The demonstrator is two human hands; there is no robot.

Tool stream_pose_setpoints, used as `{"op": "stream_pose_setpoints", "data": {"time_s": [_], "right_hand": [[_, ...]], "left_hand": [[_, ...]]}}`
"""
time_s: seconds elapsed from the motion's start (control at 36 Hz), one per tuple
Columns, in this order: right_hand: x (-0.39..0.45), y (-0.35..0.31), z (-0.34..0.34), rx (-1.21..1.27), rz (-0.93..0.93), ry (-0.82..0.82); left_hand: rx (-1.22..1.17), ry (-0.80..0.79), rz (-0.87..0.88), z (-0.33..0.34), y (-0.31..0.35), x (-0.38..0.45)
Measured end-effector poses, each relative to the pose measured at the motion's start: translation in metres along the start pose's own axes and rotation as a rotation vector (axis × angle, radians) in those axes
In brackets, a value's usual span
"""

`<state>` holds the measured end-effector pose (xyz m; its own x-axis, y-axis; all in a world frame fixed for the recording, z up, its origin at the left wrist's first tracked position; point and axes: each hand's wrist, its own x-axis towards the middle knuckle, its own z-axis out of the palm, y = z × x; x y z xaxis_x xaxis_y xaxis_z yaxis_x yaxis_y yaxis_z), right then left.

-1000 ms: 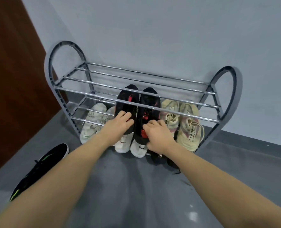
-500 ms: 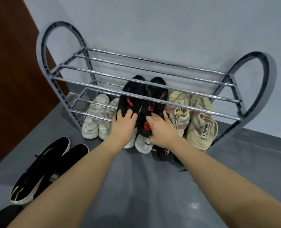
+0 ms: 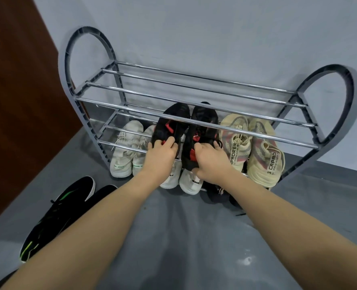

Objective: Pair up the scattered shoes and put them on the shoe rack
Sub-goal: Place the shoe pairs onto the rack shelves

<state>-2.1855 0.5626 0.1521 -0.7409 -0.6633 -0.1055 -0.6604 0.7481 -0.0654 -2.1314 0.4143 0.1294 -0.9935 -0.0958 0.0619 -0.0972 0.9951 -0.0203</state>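
A grey shoe rack [image 3: 196,122] with chrome bars stands against the wall. On its lower shelf, in the middle, lie two black shoes with red accents, toes toward the wall. My left hand [image 3: 160,159] grips the heel end of the left black-and-red shoe [image 3: 171,124]. My right hand [image 3: 210,162] grips the right black-and-red shoe [image 3: 202,130]. Left of them sits a white pair [image 3: 127,147], to the right a beige knit pair [image 3: 250,149]. White shoe heels [image 3: 189,182] show below my hands. A black pair with green stripes [image 3: 62,212] lies on the floor at the left.
A brown door [image 3: 16,101] stands at the left beside the rack. Dark shoes [image 3: 219,192] lie on the grey floor under my right wrist, partly hidden. The rack's upper shelf [image 3: 194,88] holds nothing.
Both hands have pushed the black-and-red shoes a little deeper under the front bar. The view has tilted down, so the second black-and-green shoe on the floor has come into sight.
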Motion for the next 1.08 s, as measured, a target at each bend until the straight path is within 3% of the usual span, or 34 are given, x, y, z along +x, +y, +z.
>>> {"op": "stream_pose_setpoints", "data": {"time_s": [0.31, 0.61, 0.72, 0.81, 1.0, 1.08], "right_hand": [[0.000, -0.004, 0.002, 0.074, 0.048, -0.016], [-0.006, -0.011, 0.018, -0.008, 0.083, 0.145], [-0.013, -0.025, 0.026, -0.009, 0.150, 0.269], [-0.023, -0.045, 0.024, 0.024, 0.232, 0.268], [-0.043, -0.091, 0.028, 0.060, 0.337, 0.401], [-0.054, -0.107, 0.035, 0.063, 0.327, 0.356]], "left_hand": [[-0.027, -0.051, -0.033, 0.016, 0.009, 0.000], [-0.051, -0.068, 0.055, 0.011, -0.006, -0.004], [-0.127, -0.078, 0.068, 0.010, -0.010, -0.018], [-0.173, -0.069, 0.067, -0.001, -0.013, -0.036], [-0.181, 0.054, 0.142, -0.018, -0.031, -0.062], [-0.230, 0.017, 0.151, -0.009, -0.041, -0.077]]}}
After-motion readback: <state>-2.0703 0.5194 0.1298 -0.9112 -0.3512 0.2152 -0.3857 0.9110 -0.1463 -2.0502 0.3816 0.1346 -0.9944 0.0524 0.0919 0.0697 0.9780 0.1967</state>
